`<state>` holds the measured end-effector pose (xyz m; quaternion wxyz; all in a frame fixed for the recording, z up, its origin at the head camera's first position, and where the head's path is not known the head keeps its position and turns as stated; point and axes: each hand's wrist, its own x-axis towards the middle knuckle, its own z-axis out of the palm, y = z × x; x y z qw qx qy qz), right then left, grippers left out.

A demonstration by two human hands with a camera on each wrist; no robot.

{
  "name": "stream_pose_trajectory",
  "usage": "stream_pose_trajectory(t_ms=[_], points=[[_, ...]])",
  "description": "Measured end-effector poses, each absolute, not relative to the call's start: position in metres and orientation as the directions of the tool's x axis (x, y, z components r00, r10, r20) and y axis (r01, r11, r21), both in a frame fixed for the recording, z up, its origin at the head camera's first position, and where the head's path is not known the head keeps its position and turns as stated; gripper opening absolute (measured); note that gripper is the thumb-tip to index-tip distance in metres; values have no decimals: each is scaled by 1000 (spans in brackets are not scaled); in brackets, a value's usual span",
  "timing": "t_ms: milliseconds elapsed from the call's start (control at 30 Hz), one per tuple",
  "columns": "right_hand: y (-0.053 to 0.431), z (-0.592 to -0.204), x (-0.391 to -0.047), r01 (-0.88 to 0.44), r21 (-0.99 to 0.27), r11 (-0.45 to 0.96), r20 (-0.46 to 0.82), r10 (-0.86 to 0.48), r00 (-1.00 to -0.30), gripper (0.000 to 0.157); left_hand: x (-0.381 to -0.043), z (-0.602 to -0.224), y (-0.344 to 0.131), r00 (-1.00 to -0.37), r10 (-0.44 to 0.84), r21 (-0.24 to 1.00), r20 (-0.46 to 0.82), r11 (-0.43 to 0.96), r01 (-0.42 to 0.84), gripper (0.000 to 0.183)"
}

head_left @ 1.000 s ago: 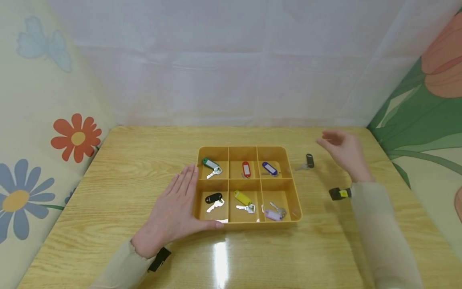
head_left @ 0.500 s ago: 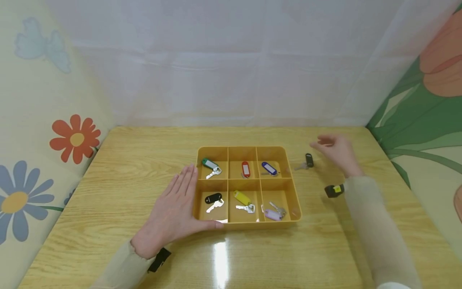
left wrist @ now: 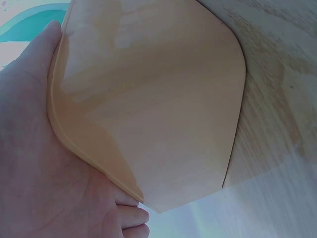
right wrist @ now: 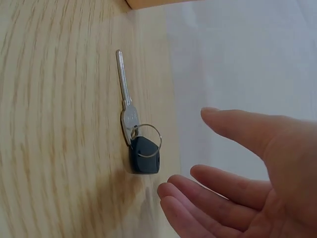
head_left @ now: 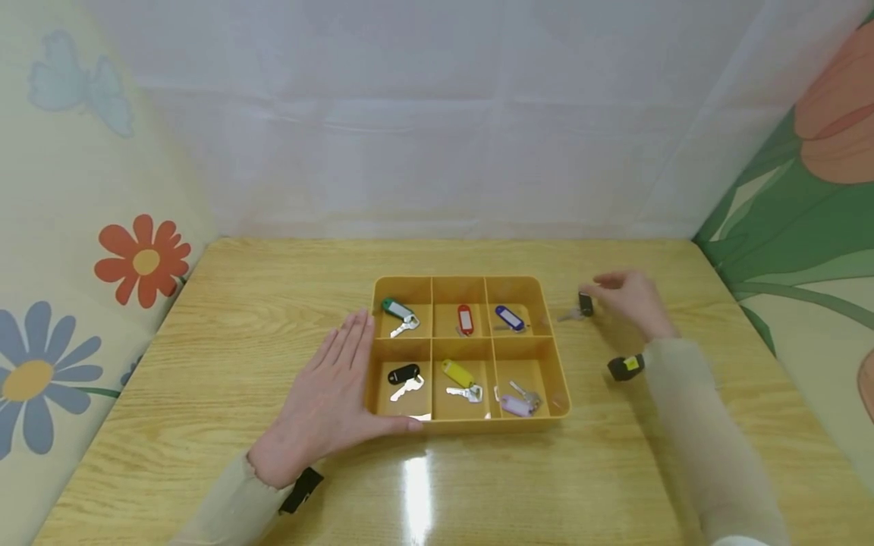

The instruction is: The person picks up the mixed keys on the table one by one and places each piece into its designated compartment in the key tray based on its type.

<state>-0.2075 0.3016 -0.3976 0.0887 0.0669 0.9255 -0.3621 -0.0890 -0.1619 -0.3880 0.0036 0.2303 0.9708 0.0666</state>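
A yellow six-compartment tray (head_left: 478,426) stands on the wooden table. My left hand (head_left: 326,409) rests against its near left corner, fingers straight along the left side and thumb along the front rim. Right of the tray lies a key (right wrist: 130,111) on a metal ring with a black tag (right wrist: 144,154). Over that tag hovers my right hand (head_left: 633,302), thumb and fingers parted with nothing between them. Inside the tray lie keys with a green tag (head_left: 397,308), red tag (head_left: 465,318), blue tag (head_left: 509,318), black tag (head_left: 404,374), yellow tag (head_left: 458,374) and lilac tag (head_left: 516,406).
The wooden table (head_left: 273,292) extends around the tray. A white cloth backdrop (head_left: 437,136) rises behind it. Panels painted with flowers (head_left: 143,262) stand at both sides.
My right hand has moved left and down toward the key with the black tag beside the tray. The left hand and the tray have stayed in place.
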Motion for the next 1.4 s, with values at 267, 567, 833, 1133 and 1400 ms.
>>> stream_pose_trajectory(t_ms=[267,567,833,1133,1400], points=[[297,-403,-209,187,-651,736,-204,68,-977,67,-90,-388,-161,-890,454,127,34,882,454,145],[285,-408,-213,161,-684,712,-216,14,-976,56,-90,-389,-161,-893,449,123,25,885,448,146],[280,-411,-212,117,-646,755,-201,-20,-979,50,-90,-389,-161,-891,454,118,31,883,454,146],[281,-409,-209,114,-589,800,-240,-38,-970,45,-89,-389,-161,-893,450,122,29,885,450,146],[280,-408,-208,147,-577,803,-278,-24,-960,42,-90,-389,-161,-893,448,122,25,886,448,146]])
